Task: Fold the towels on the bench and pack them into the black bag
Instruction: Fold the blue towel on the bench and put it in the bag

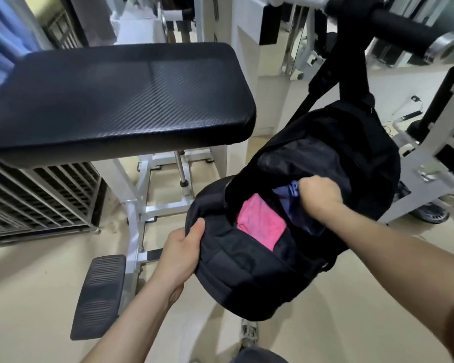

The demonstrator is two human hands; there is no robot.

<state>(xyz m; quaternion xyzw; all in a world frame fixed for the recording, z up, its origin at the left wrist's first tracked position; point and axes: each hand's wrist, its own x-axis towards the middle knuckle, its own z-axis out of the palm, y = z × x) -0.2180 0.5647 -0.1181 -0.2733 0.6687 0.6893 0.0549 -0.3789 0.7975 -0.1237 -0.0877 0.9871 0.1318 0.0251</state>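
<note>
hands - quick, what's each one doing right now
Left hand: closed on the rim of the black bag, holding it open.
Right hand: fisted around the blue towel, inside the bag beside the pink towel.

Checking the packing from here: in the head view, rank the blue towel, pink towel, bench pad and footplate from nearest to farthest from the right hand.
1. Blue towel: gripped by the right hand, inside the bag.
2. Pink towel: just left, in the bag.
3. Bench pad: upper left.
4. Footplate: lower left, on the floor.

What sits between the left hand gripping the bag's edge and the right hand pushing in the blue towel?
A folded pink towel, lying in the black bag's open mouth, in the head view.
</note>
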